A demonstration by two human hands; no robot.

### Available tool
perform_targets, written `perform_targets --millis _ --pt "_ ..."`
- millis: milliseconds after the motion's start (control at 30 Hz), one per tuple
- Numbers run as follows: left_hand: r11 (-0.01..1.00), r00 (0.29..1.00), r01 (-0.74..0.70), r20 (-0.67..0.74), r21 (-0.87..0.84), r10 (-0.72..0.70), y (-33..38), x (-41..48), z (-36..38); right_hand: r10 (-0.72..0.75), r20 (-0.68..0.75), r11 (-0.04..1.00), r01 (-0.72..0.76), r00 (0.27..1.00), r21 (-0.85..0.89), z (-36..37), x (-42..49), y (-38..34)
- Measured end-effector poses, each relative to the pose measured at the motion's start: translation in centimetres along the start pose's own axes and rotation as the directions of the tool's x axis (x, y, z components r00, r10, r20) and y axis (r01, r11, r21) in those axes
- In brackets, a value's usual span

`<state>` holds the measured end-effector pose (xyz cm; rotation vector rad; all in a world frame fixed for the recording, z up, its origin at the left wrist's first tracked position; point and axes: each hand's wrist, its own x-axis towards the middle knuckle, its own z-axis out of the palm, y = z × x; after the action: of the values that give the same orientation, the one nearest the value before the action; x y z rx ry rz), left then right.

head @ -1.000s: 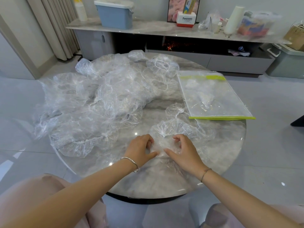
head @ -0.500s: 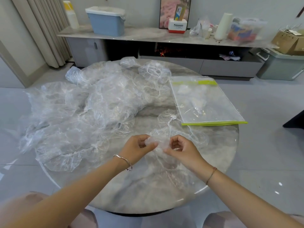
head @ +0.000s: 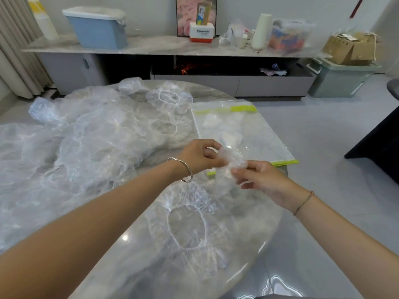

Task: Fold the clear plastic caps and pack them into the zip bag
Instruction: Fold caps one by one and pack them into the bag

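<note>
We pinch one folded cap point(head: 232, 159) between our left hand point(head: 199, 158) and right hand point(head: 264, 180), above the desk's point(head: 255, 229) right edge, over the bag's point(head: 261, 137) near corner. Few caps seem packed; the pile point(head: 86, 143) on the left suggests most is left.

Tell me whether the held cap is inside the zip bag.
No: left hand and right hand pinch the folded cap outside the zip bag.

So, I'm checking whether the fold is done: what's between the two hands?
A small bunched clear cap, pinched by the left hand and the right hand, seen against the zip bag. The head view shows it.
</note>
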<state>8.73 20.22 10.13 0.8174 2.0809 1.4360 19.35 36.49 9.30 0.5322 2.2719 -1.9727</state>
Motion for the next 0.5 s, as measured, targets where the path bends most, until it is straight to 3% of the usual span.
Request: perform_targets --millis 67,133,200,333,433,500 --pt "0.999 1.0 -0.005 -0.021 -0.036 0.005 -0.3 1.6 0.5 -0.01 -0.035 0.999 0.008 0.999 -0.041 -1.2 0.6 0.5" --pt "0.998 0.994 0.01 -0.107 -0.064 -0.017 -1.2 3.9 1.5 -0.004 -0.168 1.0 0.0 0.986 -0.019 -3.4 1.4 1.5" --pt "0.991 0.981 -0.019 -0.191 0.134 0.045 -3.0 5.6 2.5 0.022 -0.289 0.999 -0.013 0.957 0.035 -5.5 2.0 2.5" --pt "0.82 0.993 -0.023 -0.085 0.572 0.087 -5.4 7.8 4.2 0.121 -0.338 0.985 -0.071 0.933 0.156 -7.7 2.4 4.2" --pt "0.723 0.998 -0.017 -0.032 0.69 0.054 -5.8 8.9 5.2 0.152 -0.321 0.98 -0.1 0.935 0.175 -8.0 2.4 4.7" --pt "0.739 0.998 0.016 -0.051 0.674 0.026 -6.0 9.4 5.5 0.149 -0.312 0.983 -0.107 0.938 0.147 -8.0 2.3 4.7"
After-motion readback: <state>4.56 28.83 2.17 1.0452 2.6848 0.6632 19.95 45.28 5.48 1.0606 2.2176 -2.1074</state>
